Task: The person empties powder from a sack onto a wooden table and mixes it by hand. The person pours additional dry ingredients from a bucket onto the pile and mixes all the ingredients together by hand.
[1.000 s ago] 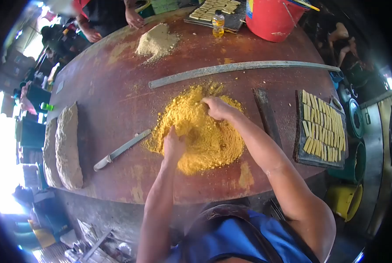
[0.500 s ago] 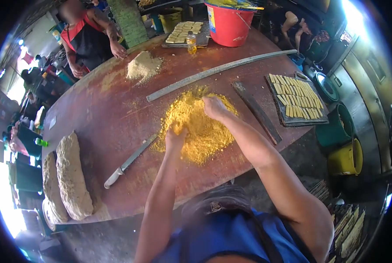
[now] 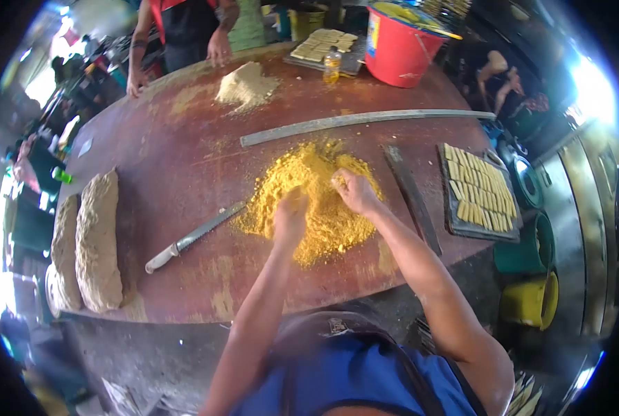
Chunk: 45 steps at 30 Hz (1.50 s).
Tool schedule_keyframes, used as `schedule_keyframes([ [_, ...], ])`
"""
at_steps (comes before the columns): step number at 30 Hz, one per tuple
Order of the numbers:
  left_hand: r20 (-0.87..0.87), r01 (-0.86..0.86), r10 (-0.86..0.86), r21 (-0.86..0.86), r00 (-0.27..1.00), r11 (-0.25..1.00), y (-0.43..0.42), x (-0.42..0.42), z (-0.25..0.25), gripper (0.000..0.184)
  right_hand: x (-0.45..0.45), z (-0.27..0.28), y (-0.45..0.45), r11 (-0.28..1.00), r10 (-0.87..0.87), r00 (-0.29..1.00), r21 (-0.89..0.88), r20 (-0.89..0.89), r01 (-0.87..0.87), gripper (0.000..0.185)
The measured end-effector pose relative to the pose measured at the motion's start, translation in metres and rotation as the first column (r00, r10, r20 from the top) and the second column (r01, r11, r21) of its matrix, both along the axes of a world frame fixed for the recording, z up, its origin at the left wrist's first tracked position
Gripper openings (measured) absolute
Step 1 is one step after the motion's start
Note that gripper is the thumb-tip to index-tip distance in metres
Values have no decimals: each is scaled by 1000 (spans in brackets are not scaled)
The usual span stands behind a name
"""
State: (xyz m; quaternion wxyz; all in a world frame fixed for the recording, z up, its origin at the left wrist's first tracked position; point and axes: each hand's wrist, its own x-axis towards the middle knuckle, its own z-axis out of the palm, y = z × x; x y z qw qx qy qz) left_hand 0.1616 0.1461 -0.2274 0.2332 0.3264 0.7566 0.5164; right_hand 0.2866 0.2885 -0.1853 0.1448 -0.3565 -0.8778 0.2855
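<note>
One broad reddish-brown table, spread across the middle of the frame. On it, at center, yellow crumbly heap: roughly round, with a long axis too slight to settle, drawn out a little toward the top of the frame and thinned to loose crumbs at lower left. Behind the table edge at upper left, person in black and red, with both hands low near the edge. At far left, two pale dough slabs, side by side, long axes nearly up and down. At right, dark tray with rows of pale strips. At upper right, red bucket. Above the yellow heap, long metal bar, nearly level, slightly bowed. At upper center-left, pale powdery heap. Over the yellow heap's left part, left hand, directed toward the top of the frame, blurred at the fingers; open or closed, impossible to say. At its right part, right hand, directed toward upper left, with curled fingers and yellow at the tips; grip on a handful uncertain. Just beside the heap's lower left, serrated knife, handle toward lower left. Near the bucket, small bottle, upright.
</note>
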Motion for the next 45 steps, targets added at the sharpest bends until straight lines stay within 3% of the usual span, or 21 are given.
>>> schedule_keyframes([
  [2,116,21,-35,123,993,992,18,9,-3,35,-6,-6,-1,984,110,993,-140,-29,-113,24],
  [4,463,174,-284,266,840,948,27,14,14,34,-10,-14,7,890,134,949,-387,-286,-242,28],
  [7,331,89,-122,113,936,990,29,15,7,35,-10,-4,25,757,266,893,-495,-363,-427,32],
  [8,335,65,-93,95,937,993,27,16,3,35,-13,3,30,753,305,909,-513,-284,-412,32],
  [11,2,-113,114,-119,993,986,25,20,12,27,-21,32,25,717,374,925,-612,-68,-335,31],
  [12,100,-118,131,-122,986,985,24,25,34,25,-24,31,25,710,401,916,-634,6,-306,31],
  [13,98,-134,147,-123,984,983,23,27,37,25,-24,15,23,742,456,880,-489,-133,-459,31],
  [14,-69,-141,133,-143,989,980,21,28,39,24,-25,3,22,752,523,812,-307,-260,-583,31],
  [15,-238,-153,114,-153,965,976,22,26,42,23,-27,-2,23,748,539,800,-288,-262,-598,31],
  [18,-227,-134,101,-135,969,982,28,22,34,23,-23,-5,21,766,641,746,89,-181,-637,24],
  [19,-220,-121,76,-201,973,972,27,21,36,24,-21,-3,20,762,646,741,96,-181,-641,24],
  [21,-247,-133,90,-166,965,977,26,19,38,25,-20,5,19,739,669,744,119,-2,-664,17],
  [25,-304,-67,57,-22,951,997,30,14,26,29,-22,6,8,774,596,800,220,67,-594,19],
  [28,-102,-117,114,-25,988,993,36,14,24,32,-18,6,-1,762,495,855,397,153,-512,21],
  [31,-123,-72,70,-18,990,997,35,11,12,33,-15,2,-11,772,427,879,419,213,-477,25],
  [33,-429,85,-119,-98,896,992,29,0,-4,36,-14,9,-26,810,363,898,392,247,-435,25],
  [34,-26,74,-77,-102,997,992,24,-2,8,40,-18,14,-32,816,349,896,381,275,-435,26],
  [37,294,47,-17,-97,956,994,17,-18,0,45,-25,21,-47,868,313,877,265,365,-420,29],
  [39,295,105,-94,-21,951,994,10,-29,-6,47,-28,11,-56,885,247,937,335,248,-323,33],
  [43,319,228,-167,-166,933,959,5,-35,8,44,-30,-10,-54,968,118,980,202,161,-150,39],
  [45,115,180,-157,-227,981,957,1,-33,15,43,-24,-23,-46,982,61,991,173,116,-81,40],
])
